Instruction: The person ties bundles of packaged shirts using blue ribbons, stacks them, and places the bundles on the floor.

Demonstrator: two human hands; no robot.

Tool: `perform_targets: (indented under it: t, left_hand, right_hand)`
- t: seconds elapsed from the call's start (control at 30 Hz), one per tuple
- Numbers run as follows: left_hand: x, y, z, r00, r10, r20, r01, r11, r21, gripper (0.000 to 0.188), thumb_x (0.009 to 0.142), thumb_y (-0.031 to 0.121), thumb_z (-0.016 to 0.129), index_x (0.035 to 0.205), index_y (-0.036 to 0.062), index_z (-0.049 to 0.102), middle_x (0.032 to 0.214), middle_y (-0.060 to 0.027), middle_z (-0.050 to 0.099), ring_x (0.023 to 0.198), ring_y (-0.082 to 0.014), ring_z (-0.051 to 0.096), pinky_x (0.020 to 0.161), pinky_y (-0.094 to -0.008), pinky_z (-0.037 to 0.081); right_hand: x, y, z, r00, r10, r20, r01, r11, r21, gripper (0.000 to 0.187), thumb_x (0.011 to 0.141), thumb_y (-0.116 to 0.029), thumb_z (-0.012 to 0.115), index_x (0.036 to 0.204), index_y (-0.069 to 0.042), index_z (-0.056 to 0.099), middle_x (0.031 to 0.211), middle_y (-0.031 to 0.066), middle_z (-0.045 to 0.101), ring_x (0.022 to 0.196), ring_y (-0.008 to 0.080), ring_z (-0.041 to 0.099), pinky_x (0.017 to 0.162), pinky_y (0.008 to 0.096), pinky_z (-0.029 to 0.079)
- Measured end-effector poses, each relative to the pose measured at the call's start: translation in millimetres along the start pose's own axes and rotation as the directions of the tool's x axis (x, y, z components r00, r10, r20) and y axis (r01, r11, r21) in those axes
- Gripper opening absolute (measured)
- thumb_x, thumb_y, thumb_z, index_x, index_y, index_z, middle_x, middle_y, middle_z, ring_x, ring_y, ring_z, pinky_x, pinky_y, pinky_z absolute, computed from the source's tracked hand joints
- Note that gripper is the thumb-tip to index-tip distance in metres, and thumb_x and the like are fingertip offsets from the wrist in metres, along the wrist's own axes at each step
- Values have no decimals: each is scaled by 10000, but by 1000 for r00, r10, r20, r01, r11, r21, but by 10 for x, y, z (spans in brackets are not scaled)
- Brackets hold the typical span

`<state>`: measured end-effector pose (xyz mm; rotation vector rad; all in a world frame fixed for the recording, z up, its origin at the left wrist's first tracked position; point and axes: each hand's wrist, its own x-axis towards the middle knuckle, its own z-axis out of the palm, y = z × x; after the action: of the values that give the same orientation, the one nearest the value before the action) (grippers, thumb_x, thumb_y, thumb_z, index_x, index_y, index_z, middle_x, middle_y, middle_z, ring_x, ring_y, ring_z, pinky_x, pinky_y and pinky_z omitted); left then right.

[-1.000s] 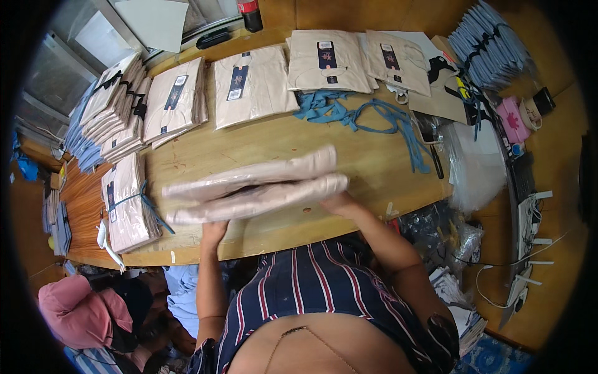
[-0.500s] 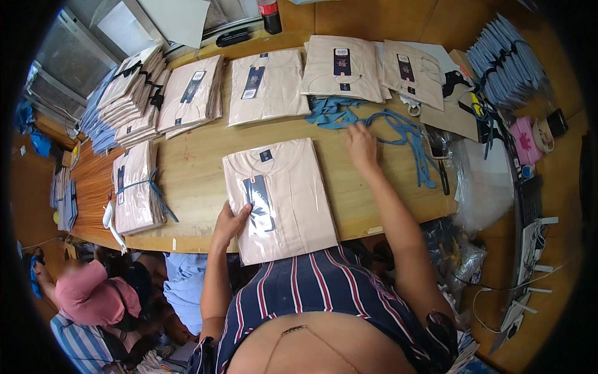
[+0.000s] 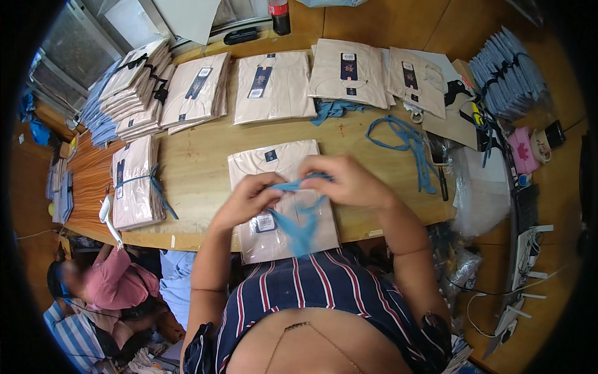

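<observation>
Both hands grip a blue fabric strip point(image 3: 298, 232) above a folded beige shirt point(image 3: 317, 230) in a clear bag at the table's front edge. My left hand point(image 3: 248, 198) pinches the strip on the left, fingers closed. My right hand point(image 3: 344, 179) is closed on it a little to the right, slightly blurred. The strip's lower part hangs in a smeared loop over the shirt, and the hands hide part of the shirt's dark tag. Other blue strips point(image 3: 408, 142) lie on the table to the right, and a bunched blue pile point(image 3: 333, 111) sits under the far shirts.
Bagged beige shirts point(image 3: 271, 87) stand in stacks along the back. A tied shirt bundle point(image 3: 134, 184) lies left, beside a white handled tool point(image 3: 109, 218). Blue bundles point(image 3: 507, 75) are at far right, above a pink box point(image 3: 524, 149). A person in pink point(image 3: 121, 280) sits lower left.
My right hand has come back from the blue pile with a strip. My left hand has left the shirt's side and now grips the strip too. The person in pink has shifted.
</observation>
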<state>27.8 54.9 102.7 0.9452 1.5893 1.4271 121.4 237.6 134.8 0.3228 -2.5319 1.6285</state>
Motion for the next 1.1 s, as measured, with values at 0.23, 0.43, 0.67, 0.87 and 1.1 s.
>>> perform_targets:
  t: [0.23, 0.43, 0.67, 0.87, 1.1]
  left_hand:
    - [-306, -174, -521, 983, 38, 179, 31, 929, -368, 214, 819, 214, 480, 761, 11, 515, 544, 15, 461, 403, -33, 324, 380, -169, 275]
    - [-20, -439, -714, 937, -342, -73, 285, 867, -408, 177, 816, 221, 483, 825, 45, 492, 569, -10, 490, 350, -59, 342, 350, -187, 306]
    - [106, -700, -295, 791, 429, -435, 44, 670, 741, 235, 632, -27, 564, 850, 60, 574, 874, -72, 521, 675, -215, 487, 610, -296, 393]
    - [384, -814, 126, 882, 420, -213, -26, 495, 868, 165, 590, 14, 595, 749, 52, 568, 793, -45, 538, 813, -233, 471, 720, -337, 373]
    - [165, -502, -42, 880, 418, -224, -162, 709, 686, 67, 635, -11, 553, 669, 21, 504, 654, -111, 502, 665, -274, 499, 588, -345, 393]
  right_hand:
    - [-237, 430, -322, 969, 149, 196, -180, 972, 149, 149, 752, -104, 541, 818, 29, 548, 605, 75, 562, 527, 142, 534, 504, 230, 419]
    - [88, 887, -27, 894, 394, 213, -410, 527, 744, 134, 766, -25, 505, 891, 20, 522, 691, 55, 528, 494, 112, 487, 482, 205, 412]
    - [60, 1184, 275, 743, 75, -665, -171, 982, -81, 202, 676, 65, 506, 844, -29, 567, 833, 71, 501, 680, 161, 513, 596, 235, 416]
    - [97, 968, 497, 907, -83, -413, -98, 912, -399, 134, 635, -5, 566, 758, -52, 592, 807, 72, 498, 780, 225, 483, 721, 315, 366]
    - [55, 954, 183, 861, -248, -443, -93, 780, -619, 19, 641, -91, 577, 648, -78, 564, 712, 14, 541, 779, 197, 477, 680, 310, 320]
